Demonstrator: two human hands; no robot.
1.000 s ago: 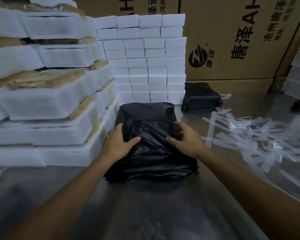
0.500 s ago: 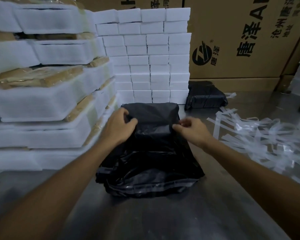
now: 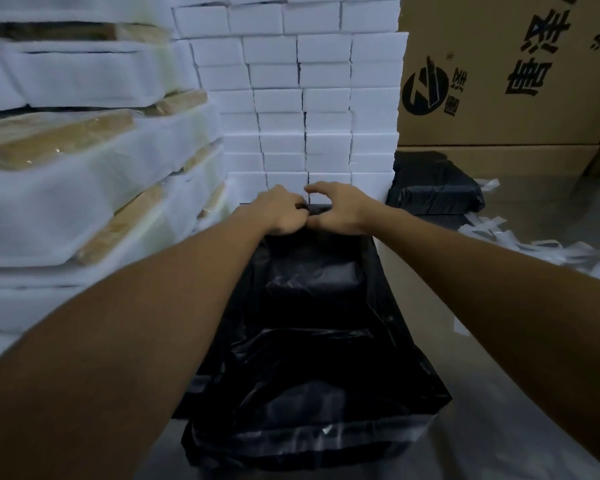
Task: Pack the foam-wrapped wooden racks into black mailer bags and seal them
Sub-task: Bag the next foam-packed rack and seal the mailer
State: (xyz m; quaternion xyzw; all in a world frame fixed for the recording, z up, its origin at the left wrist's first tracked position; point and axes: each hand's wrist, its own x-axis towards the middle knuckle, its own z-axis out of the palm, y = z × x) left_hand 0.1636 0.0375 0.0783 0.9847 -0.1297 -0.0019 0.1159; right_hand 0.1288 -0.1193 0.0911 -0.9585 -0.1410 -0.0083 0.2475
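A dull grey metal counter [image 3: 520, 393] runs away from the viewer in dim light, backed by printed cardboard cartons [image 3: 506, 71]. A wall of small white foam blocks [image 3: 312, 98] stands at the far middle, and foam-wrapped wooden racks [image 3: 84, 161] are piled high on the left. The black mailer bag [image 3: 312, 341] lies on the counter in the centre, its long axis pointing straight away from the viewer, the strip-edged mouth nearest the camera. Both arms reach out over it. The left hand [image 3: 279, 211] and right hand [image 3: 340, 209] meet at its far end, fingers curled, pinching the black film there. A sealed black parcel [image 3: 433, 185] sits far right beside loose white strips [image 3: 534, 244].
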